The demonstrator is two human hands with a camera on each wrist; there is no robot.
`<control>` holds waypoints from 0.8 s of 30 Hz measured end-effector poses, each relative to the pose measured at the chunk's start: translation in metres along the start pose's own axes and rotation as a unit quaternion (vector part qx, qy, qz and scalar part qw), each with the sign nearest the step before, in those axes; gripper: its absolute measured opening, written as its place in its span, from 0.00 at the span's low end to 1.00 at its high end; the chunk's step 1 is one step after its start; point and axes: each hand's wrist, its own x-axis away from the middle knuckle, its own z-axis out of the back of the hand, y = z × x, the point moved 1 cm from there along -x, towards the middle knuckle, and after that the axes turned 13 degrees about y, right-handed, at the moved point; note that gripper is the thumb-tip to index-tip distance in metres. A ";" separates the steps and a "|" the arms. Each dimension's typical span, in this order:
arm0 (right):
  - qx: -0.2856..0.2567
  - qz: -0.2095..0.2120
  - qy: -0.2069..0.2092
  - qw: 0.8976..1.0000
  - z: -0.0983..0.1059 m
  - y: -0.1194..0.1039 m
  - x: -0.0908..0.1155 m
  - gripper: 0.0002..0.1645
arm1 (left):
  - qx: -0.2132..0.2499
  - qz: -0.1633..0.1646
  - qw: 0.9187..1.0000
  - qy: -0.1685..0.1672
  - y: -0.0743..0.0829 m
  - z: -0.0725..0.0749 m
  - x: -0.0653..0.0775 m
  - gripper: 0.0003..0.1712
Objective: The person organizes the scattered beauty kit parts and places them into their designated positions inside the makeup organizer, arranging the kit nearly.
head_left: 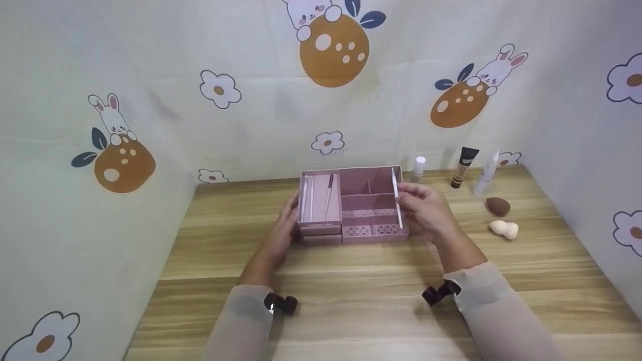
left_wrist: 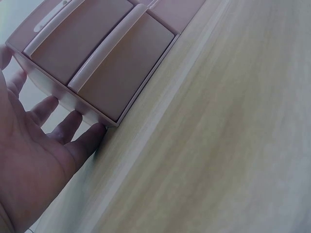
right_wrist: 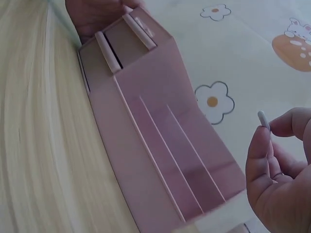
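"What does your right hand [head_left: 425, 209] hold?"
"You pinch a white stick [head_left: 399, 216]. Just left of that hand, the pink organizer [head_left: 373, 239]; your left hand [head_left: 282, 230] touches its opposite side, fingers apart. Well right, a brown sponge [head_left: 498, 206]."

No writing can be read in these three views.
The dark tube [head_left: 464, 166] and the slim white tube [head_left: 486, 173] bear small marks, too blurred for reading; on the wall covering [head_left: 266, 135], beside one printed flower [head_left: 327, 143], faint marks also give no clear letter or number.
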 end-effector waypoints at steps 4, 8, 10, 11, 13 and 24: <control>-0.006 -0.005 -0.007 1.000 -0.015 0.000 0.000 0.27 | -0.009 0.001 1.000 0.001 0.001 0.000 0.001 0.30; 0.002 -0.015 0.000 1.000 -0.028 0.000 -0.002 0.28 | -0.009 0.002 1.000 0.000 0.001 0.001 0.001 0.30; 0.004 -0.022 0.001 1.000 -0.035 0.000 -0.003 0.28 | -0.013 0.005 1.000 0.001 0.001 0.001 0.002 0.31; 0.004 -0.026 0.000 1.000 -0.038 0.000 -0.003 0.28 | -0.014 0.006 1.000 0.002 0.002 0.001 0.002 0.31; 0.002 -0.031 -0.003 1.000 -0.045 0.001 -0.004 0.28 | -0.016 0.008 1.000 0.002 0.002 0.001 0.002 0.31; 0.009 -0.032 -0.018 0.999 -0.079 0.002 -0.008 0.27 | -0.020 0.006 1.000 0.004 0.002 0.000 0.001 0.31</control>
